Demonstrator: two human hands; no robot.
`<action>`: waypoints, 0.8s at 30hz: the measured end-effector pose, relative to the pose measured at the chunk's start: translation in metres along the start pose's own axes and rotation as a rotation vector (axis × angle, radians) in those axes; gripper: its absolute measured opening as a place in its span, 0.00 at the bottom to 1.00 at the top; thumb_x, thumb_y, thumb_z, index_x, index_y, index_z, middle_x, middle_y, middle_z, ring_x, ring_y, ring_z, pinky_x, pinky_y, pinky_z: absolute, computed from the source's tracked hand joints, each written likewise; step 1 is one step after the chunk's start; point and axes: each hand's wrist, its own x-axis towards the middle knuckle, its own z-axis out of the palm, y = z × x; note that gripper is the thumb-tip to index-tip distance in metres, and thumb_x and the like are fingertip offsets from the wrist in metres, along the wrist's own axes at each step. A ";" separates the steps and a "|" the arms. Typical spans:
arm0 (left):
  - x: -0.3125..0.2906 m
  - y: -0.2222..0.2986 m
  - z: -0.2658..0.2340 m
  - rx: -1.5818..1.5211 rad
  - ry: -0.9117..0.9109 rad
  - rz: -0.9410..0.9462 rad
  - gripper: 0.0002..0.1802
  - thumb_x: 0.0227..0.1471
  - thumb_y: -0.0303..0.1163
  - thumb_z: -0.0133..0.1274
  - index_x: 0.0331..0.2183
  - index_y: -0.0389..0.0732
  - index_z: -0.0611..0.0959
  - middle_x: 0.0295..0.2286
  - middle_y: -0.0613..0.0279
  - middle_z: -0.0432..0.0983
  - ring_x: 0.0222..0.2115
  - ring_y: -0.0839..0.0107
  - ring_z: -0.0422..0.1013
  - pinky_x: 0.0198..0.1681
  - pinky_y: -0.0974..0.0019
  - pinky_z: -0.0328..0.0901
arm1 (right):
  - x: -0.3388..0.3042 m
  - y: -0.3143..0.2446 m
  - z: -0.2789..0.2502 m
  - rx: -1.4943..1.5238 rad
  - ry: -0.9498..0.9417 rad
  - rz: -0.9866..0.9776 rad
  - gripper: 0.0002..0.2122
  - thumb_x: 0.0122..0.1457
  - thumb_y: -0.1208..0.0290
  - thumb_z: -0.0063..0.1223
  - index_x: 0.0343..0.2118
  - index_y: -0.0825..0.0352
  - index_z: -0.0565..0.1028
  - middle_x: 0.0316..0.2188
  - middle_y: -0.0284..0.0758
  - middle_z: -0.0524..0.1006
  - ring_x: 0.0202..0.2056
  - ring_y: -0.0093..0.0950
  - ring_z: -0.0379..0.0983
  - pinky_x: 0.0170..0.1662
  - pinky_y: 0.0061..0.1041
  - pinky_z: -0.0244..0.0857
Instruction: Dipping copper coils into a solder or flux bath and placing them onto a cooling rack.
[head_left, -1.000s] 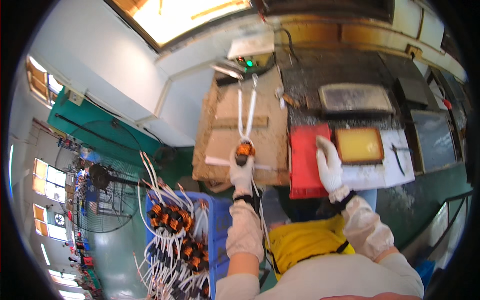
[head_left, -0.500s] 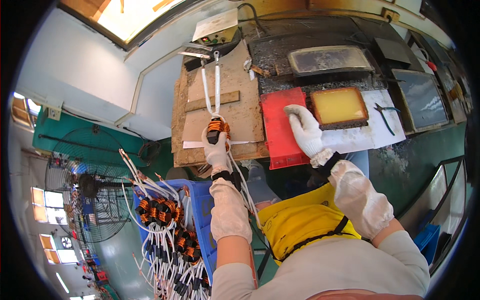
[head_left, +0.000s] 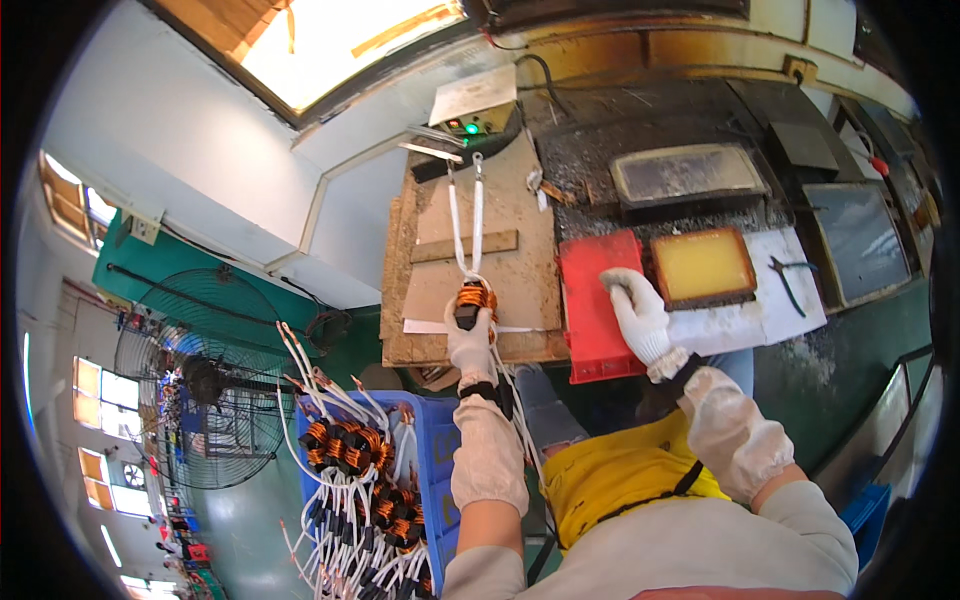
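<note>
My left hand [head_left: 470, 350], in a white glove, is closed round a copper-wound coil [head_left: 475, 296] with a black core, at the near edge of the wooden work board. Two white-sleeved leads [head_left: 466, 220] run from the coil away from me, their bare metal ends by a pair of metal bars [head_left: 432, 152]. More white leads hang down past my left wrist. My right hand [head_left: 638, 318], also gloved, rests over a red tray [head_left: 590, 290] with its fingers curled in; nothing shows in them.
Left of me, a blue crate [head_left: 440, 450] holds several similar coils [head_left: 345, 448]. A fan [head_left: 205, 380] stands beyond it. A control box [head_left: 478, 122] with a green light sits behind the board. To the right are a yellow-filled pan [head_left: 705, 268], cutting pliers [head_left: 788, 283] and a dark-rimmed metal tray [head_left: 690, 175].
The whole view has shifted, so the bench appears lower and further right. The control box light has turned from red to green. Both hands keep their places.
</note>
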 end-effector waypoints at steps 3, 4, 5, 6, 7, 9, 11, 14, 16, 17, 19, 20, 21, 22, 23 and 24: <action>-0.002 0.009 -0.003 -0.048 -0.028 -0.036 0.36 0.41 0.40 0.62 0.53 0.49 0.70 0.39 0.52 0.77 0.38 0.58 0.74 0.43 0.61 0.66 | 0.000 0.000 -0.001 0.040 -0.038 -0.066 0.09 0.58 0.80 0.44 0.40 0.70 0.73 0.36 0.37 0.77 0.39 0.25 0.74 0.45 0.23 0.66; -0.002 0.011 -0.004 -0.066 0.003 -0.020 0.36 0.41 0.40 0.62 0.53 0.49 0.70 0.39 0.52 0.77 0.38 0.58 0.74 0.43 0.61 0.66 | 0.000 0.001 -0.001 0.043 -0.030 0.001 0.09 0.58 0.80 0.44 0.41 0.70 0.73 0.36 0.37 0.77 0.39 0.25 0.74 0.45 0.23 0.66; -0.003 0.011 -0.004 -0.080 -0.014 -0.010 0.36 0.41 0.38 0.62 0.53 0.47 0.69 0.42 0.51 0.74 0.40 0.58 0.73 0.44 0.62 0.65 | 0.000 0.003 -0.001 0.051 -0.034 0.012 0.09 0.58 0.80 0.44 0.41 0.70 0.73 0.36 0.37 0.77 0.39 0.25 0.74 0.45 0.22 0.66; -0.003 0.011 -0.004 -0.085 -0.038 -0.002 0.37 0.41 0.36 0.62 0.54 0.46 0.68 0.45 0.51 0.72 0.42 0.59 0.71 0.46 0.62 0.65 | 0.001 0.004 0.000 0.061 -0.055 -0.042 0.09 0.58 0.80 0.44 0.41 0.70 0.73 0.36 0.37 0.77 0.39 0.25 0.74 0.45 0.22 0.66; -0.002 0.010 -0.003 -0.091 -0.023 -0.008 0.37 0.41 0.36 0.62 0.54 0.46 0.68 0.45 0.51 0.72 0.42 0.59 0.71 0.46 0.62 0.65 | 0.001 0.005 0.000 0.061 -0.047 -0.051 0.09 0.58 0.80 0.44 0.41 0.70 0.73 0.36 0.37 0.77 0.39 0.25 0.74 0.44 0.23 0.66; -0.001 0.006 0.000 -0.120 0.075 0.151 0.37 0.41 0.33 0.62 0.54 0.43 0.66 0.50 0.49 0.64 0.47 0.57 0.67 0.49 0.63 0.62 | 0.000 0.007 0.000 0.066 -0.050 -0.059 0.09 0.58 0.80 0.43 0.41 0.70 0.73 0.36 0.38 0.77 0.39 0.25 0.74 0.44 0.23 0.66; 0.000 0.004 0.002 -0.189 0.100 0.242 0.38 0.41 0.33 0.62 0.55 0.42 0.65 0.51 0.49 0.62 0.49 0.56 0.65 0.51 0.63 0.61 | 0.000 0.007 0.000 0.065 -0.056 -0.002 0.10 0.59 0.82 0.40 0.42 0.71 0.71 0.38 0.36 0.75 0.40 0.24 0.72 0.47 0.22 0.64; 0.002 0.005 -0.002 -0.173 0.057 0.335 0.36 0.43 0.34 0.61 0.53 0.42 0.66 0.49 0.51 0.62 0.49 0.56 0.64 0.51 0.62 0.61 | 0.001 0.006 -0.002 0.025 -0.067 -0.003 0.10 0.59 0.82 0.41 0.42 0.71 0.71 0.38 0.36 0.75 0.41 0.24 0.71 0.47 0.22 0.64; 0.003 0.008 -0.009 -0.004 -0.002 0.404 0.28 0.46 0.35 0.59 0.50 0.43 0.70 0.46 0.54 0.67 0.46 0.58 0.67 0.49 0.60 0.62 | 0.000 0.005 -0.003 0.051 -0.086 -0.049 0.10 0.59 0.82 0.41 0.42 0.71 0.71 0.38 0.36 0.75 0.41 0.23 0.71 0.47 0.22 0.64; 0.003 0.010 -0.012 -0.012 0.023 0.440 0.28 0.46 0.35 0.59 0.50 0.43 0.70 0.46 0.54 0.67 0.46 0.58 0.67 0.49 0.60 0.62 | 0.000 0.005 -0.003 0.062 -0.077 0.008 0.10 0.59 0.82 0.41 0.42 0.71 0.71 0.38 0.35 0.75 0.40 0.23 0.71 0.47 0.22 0.64; 0.004 0.015 -0.020 0.122 -0.045 0.374 0.23 0.46 0.38 0.57 0.44 0.41 0.73 0.43 0.55 0.69 0.43 0.57 0.70 0.47 0.59 0.64 | 0.000 0.005 -0.002 0.067 -0.072 -0.052 0.09 0.58 0.81 0.42 0.41 0.71 0.72 0.37 0.37 0.76 0.40 0.25 0.73 0.46 0.23 0.65; 0.006 0.018 -0.023 0.117 -0.014 0.399 0.23 0.46 0.38 0.57 0.44 0.41 0.73 0.43 0.55 0.69 0.43 0.57 0.70 0.47 0.59 0.64 | 0.000 0.005 -0.002 0.057 -0.043 -0.004 0.09 0.58 0.80 0.43 0.41 0.70 0.73 0.36 0.38 0.77 0.39 0.26 0.74 0.44 0.24 0.67; 0.009 0.022 -0.025 0.213 -0.032 0.485 0.23 0.47 0.40 0.56 0.44 0.41 0.73 0.41 0.55 0.70 0.41 0.56 0.70 0.46 0.59 0.65 | -0.001 0.005 -0.002 0.069 -0.060 -0.057 0.09 0.58 0.80 0.43 0.41 0.70 0.73 0.36 0.38 0.77 0.39 0.26 0.74 0.44 0.24 0.67; 0.012 0.026 -0.027 0.305 -0.064 0.572 0.23 0.47 0.41 0.56 0.44 0.41 0.73 0.40 0.54 0.71 0.40 0.55 0.71 0.44 0.59 0.65 | 0.000 0.006 -0.002 0.059 -0.057 -0.073 0.09 0.58 0.80 0.43 0.41 0.70 0.73 0.36 0.38 0.77 0.39 0.26 0.74 0.44 0.24 0.67; 0.015 0.031 -0.027 0.409 -0.051 0.646 0.20 0.47 0.42 0.54 0.40 0.42 0.71 0.39 0.51 0.70 0.34 0.53 0.72 0.37 0.55 0.67 | 0.000 0.006 -0.002 0.042 -0.039 -0.037 0.09 0.58 0.80 0.43 0.41 0.70 0.73 0.36 0.38 0.77 0.39 0.26 0.74 0.44 0.23 0.67; 0.018 0.036 -0.027 0.402 -0.018 0.675 0.20 0.47 0.42 0.54 0.40 0.42 0.71 0.39 0.51 0.70 0.34 0.53 0.72 0.37 0.55 0.67 | -0.001 0.006 -0.002 0.052 -0.053 -0.089 0.09 0.58 0.80 0.43 0.41 0.70 0.73 0.36 0.38 0.77 0.39 0.26 0.74 0.44 0.23 0.67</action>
